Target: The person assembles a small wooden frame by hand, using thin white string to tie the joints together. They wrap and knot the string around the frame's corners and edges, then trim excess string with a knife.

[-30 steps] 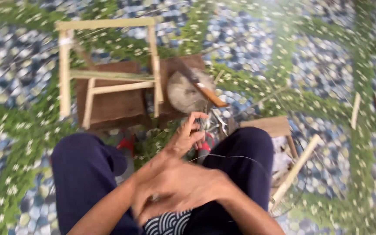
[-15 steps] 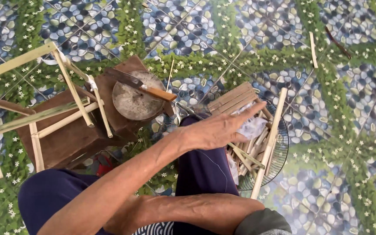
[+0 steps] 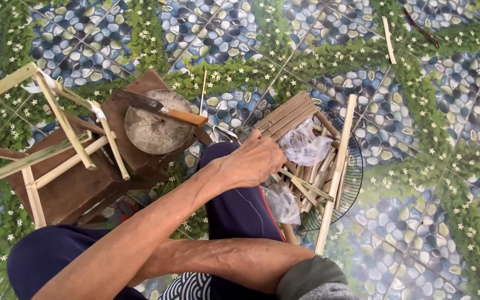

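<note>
The left hand (image 3: 251,161) reaches across the body to a heap of bamboo sticks (image 3: 306,183) lying on a round wire fan guard (image 3: 356,172) on the tiled floor (image 3: 445,111). Its fingers curl down among the sticks at the heap's near edge — whether they actually grip one is hard to tell, since the knuckles hide the fingertips. The right forearm lies across the lap, and the right hand itself is out of view. Crumpled clear plastic (image 3: 304,147) sits on top of the heap, and a long pale slat (image 3: 334,178) rests across the guard. On a dark wooden block (image 3: 79,183) stands a round chopping block (image 3: 154,130) with a knife (image 3: 159,108) laid across it — beside a pale bamboo frame (image 3: 56,133).
</note>
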